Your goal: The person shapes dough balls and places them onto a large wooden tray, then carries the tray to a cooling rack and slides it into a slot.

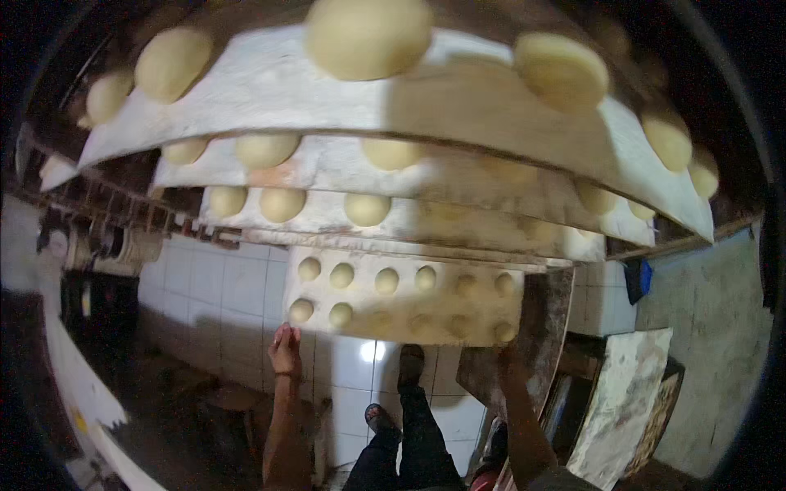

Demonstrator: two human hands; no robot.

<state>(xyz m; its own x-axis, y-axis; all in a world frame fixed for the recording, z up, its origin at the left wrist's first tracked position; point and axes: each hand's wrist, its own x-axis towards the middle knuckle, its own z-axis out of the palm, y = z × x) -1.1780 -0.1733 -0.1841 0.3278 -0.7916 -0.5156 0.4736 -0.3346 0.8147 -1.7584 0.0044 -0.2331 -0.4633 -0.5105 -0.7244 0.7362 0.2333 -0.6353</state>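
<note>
A pale, flour-dusted board with two rows of round dough balls lies low at the middle, below the rack's shelves. At its near left corner, my left hand is closed on the edge. The near right corner meets my right hand, which is dark with shadow; it appears to grip the edge there, its fingers hard to make out. The right half of the board and its dough balls lies in shadow.
Above are stacked boards, the top one with large dough balls. A dark plank and a tilted whitish board stand at right. White floor tiles show round my feet. A blue object is at far right.
</note>
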